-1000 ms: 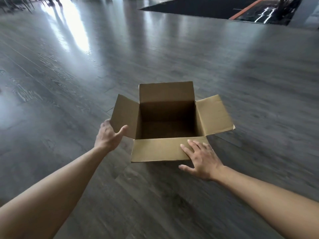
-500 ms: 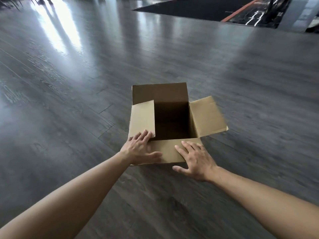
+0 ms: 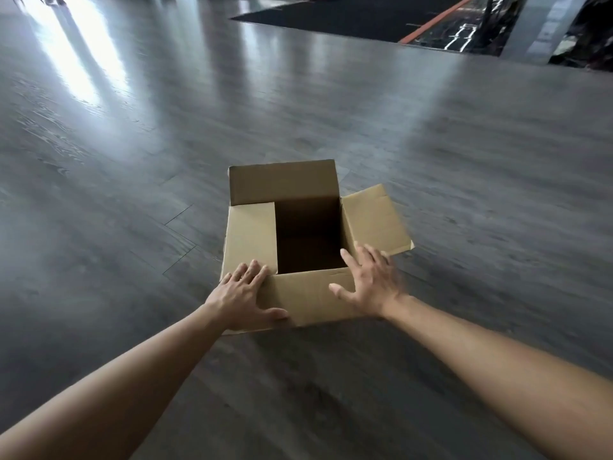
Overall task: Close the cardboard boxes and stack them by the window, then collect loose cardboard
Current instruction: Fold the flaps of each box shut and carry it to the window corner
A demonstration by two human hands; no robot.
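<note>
While the cardboard box (image 3: pixel 308 247) sits open on the grey floor (image 3: pixel 132 194), the left hand (image 3: pixel 243 295) presses its folded left flap (image 3: pixel 250 239) with straight fingers. The right hand (image 3: pixel 373 282), fingers spread and gripping nothing, reaches the raised right flap (image 3: pixel 374 220).

both bare arms outstretched, left hand (image 3: pixel 243 295) flat with fingers spread, right hand (image 3: pixel 371 282) open, slightly blurred

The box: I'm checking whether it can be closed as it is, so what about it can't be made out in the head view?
- Cardboard box: its floor is lost in deep shadow; whether anything lies there is unclear.
- Right hand: motion-blurred, so contact with the right flap is unclear.
- Left flap: its near corner hidden under the left hand.
</note>
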